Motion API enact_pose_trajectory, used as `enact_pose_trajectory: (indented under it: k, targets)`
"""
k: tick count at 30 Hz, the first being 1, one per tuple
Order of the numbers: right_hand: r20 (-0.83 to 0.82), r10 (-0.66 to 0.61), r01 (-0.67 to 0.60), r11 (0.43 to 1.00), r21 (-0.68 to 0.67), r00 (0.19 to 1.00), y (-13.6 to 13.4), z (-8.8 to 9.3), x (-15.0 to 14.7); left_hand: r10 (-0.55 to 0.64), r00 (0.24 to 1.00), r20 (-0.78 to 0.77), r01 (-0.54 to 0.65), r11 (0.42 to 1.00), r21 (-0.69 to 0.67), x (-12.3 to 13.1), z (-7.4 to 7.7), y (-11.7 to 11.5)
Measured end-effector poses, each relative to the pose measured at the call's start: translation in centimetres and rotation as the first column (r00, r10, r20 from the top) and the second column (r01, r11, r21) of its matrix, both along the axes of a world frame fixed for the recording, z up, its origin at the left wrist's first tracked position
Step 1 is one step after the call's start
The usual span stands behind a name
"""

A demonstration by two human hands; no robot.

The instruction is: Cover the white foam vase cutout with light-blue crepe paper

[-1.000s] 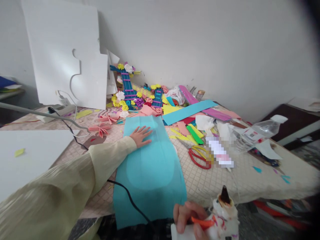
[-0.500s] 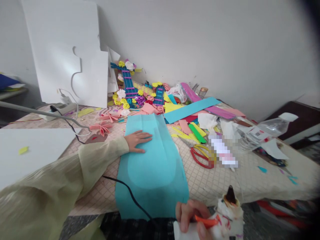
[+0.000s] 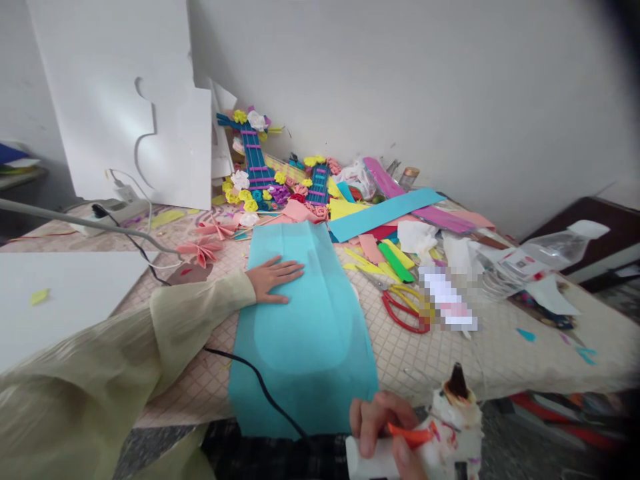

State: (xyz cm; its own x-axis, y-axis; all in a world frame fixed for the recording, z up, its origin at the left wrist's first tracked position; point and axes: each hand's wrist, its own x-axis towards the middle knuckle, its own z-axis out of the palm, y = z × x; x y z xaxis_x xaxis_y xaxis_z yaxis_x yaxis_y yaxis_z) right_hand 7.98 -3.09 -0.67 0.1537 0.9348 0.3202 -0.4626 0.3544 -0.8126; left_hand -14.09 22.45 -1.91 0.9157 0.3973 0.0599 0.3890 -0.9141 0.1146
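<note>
My left hand (image 3: 274, 280) lies flat with its fingers spread on a sheet of turquoise paper (image 3: 320, 320). Through the sheet a paler rounded shape shows from beneath, and its near end hangs past the table edge. Low on the right, my right hand (image 3: 383, 427) is wrapped round a white hot glue gun (image 3: 445, 427) with an orange trigger. The dark nozzle points up, and the gun's body is stained and smeared. A black cord (image 3: 260, 380) runs across the paper's near part.
Scissors (image 3: 405, 310) with red and yellow handles lie right of the paper. Farther right are a clear plastic bottle (image 3: 540, 260) and scraps. Behind sit paper-flower decorations (image 3: 257, 160) and coloured strips (image 3: 387, 213). A white board (image 3: 55, 287) lies at left; a cut-out board (image 3: 120, 100) leans on the wall.
The view has shifted slightly. My left hand stays flat on the paper, and my right hand keeps the glue gun in nearly the same place.
</note>
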Motion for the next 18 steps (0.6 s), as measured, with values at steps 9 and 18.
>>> enact_pose_trajectory:
  k: [9,18]
  targets:
    - [-0.024,-0.036,0.033,0.996,-0.086,0.999,-0.1,-1.3,-0.1,0.021,1.0,-0.003,-0.021,1.0,-0.002,-0.1,0.5,-0.3]
    - [0.015,0.068,-0.068,0.998,-0.015,0.998,0.1,-3.3,1.3,0.185,0.973,0.139,-0.173,0.981,-0.092,-2.3,5.3,-3.0]
